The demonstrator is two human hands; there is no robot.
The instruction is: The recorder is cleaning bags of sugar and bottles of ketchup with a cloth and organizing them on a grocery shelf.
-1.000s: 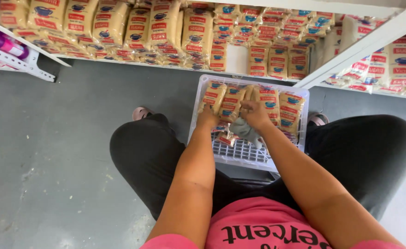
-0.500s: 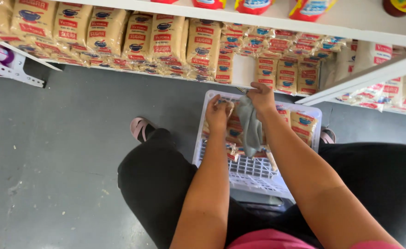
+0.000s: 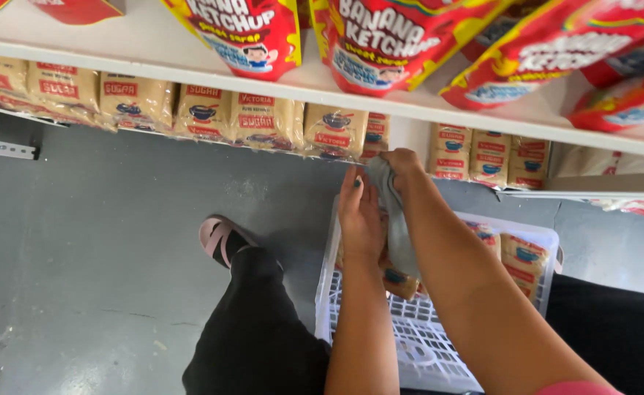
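I see my right hand (image 3: 401, 164) pinching the crinkled top of a clear plastic bag (image 3: 399, 234) holding tan sugar packets; my left hand (image 3: 360, 216) lies flat against it, fingers together. The bag hangs over a white lattice plastic crate (image 3: 439, 344), near the low shelf (image 3: 410, 110), above grey concrete floor (image 3: 103, 241).

A grey concrete floor (image 3: 103, 263) lay below a white shelf (image 3: 380, 102). Red pouches (image 3: 402, 36) stood on the shelf; tan packets (image 3: 198, 113) lined the level beneath it. Daylight fell evenly over the floor.
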